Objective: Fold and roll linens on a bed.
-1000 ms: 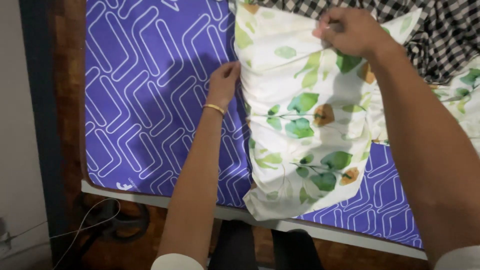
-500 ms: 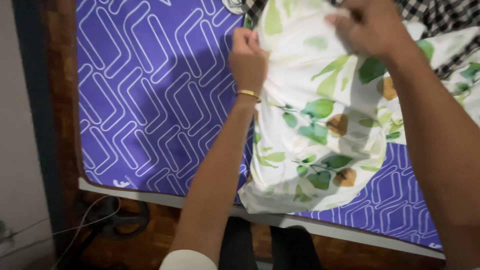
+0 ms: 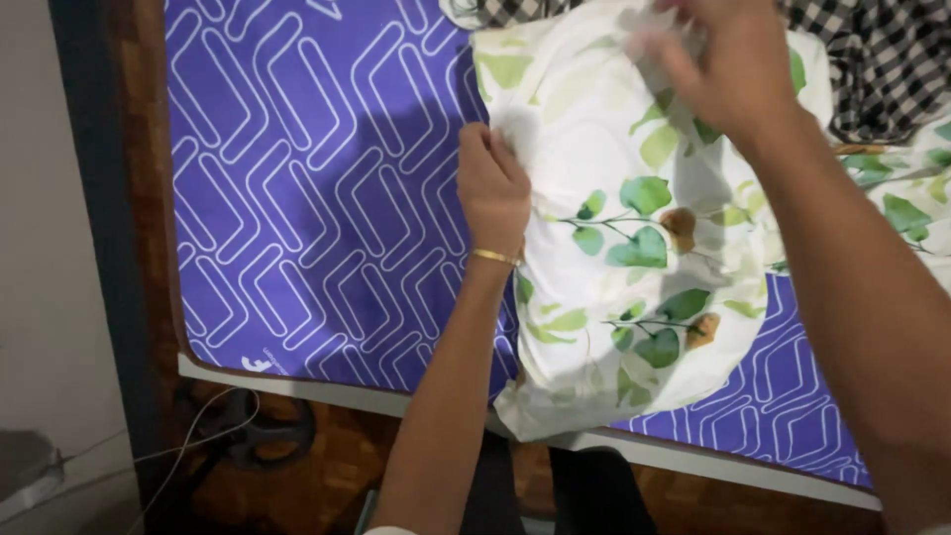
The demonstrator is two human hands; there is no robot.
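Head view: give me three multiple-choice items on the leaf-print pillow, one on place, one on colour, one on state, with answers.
1. Where does the leaf-print pillow lie?
A. on the purple patterned mattress
B. on the floor
C. on a chair

2. What colour is the bangle on the left wrist?
A. silver
B. gold
C. red

3. What is the left hand doing?
A. hanging free
B. resting flat on the mattress
C. gripping the pillow's left edge

Answers: 1 A, purple cover shows around the pillow; 2 B, a thin gold band; 3 C, its fingers are closed on the fabric, while the blurred right hand grips the top.
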